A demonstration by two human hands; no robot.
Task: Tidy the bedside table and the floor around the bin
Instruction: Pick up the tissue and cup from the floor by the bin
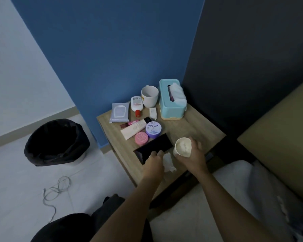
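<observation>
Progress: we judge the tidying to be in its early or middle part; the bedside table (196, 130) is crowded and nothing we can see has reached the bin (57, 143).
Left hand: our left hand (154, 160) is closed around a crumpled white tissue (168, 162) at the table's front edge, fingertips touching the black phone (153, 147).
Right hand: our right hand (193, 151) is wrapped around a paper cup (182, 147) stuffed with wadded tissue, held just above the table's front part.
Hands together: they sit close, side by side, each clamped on its own piece of rubbish.
Left on the table: wipes pack (119, 112), white bottle with red cap (137, 106), pink lip tube (129, 123), cream tube (134, 129), pink jar (141, 138), purple jar (153, 129), white charger plug (153, 113), white mug (149, 96) and teal tissue box (171, 100), loosely clustered at the back left.
Bin: dark, bag-lined, standing on the floor to the table's left, well apart from both hands; we cannot tell what it holds.
Floor: a grey cable (57, 191) lies in loose loops near the bin, not yet gathered.
Likely remainder: drop cup and tissue in the bin, line up the toiletries, coil the cable.
</observation>
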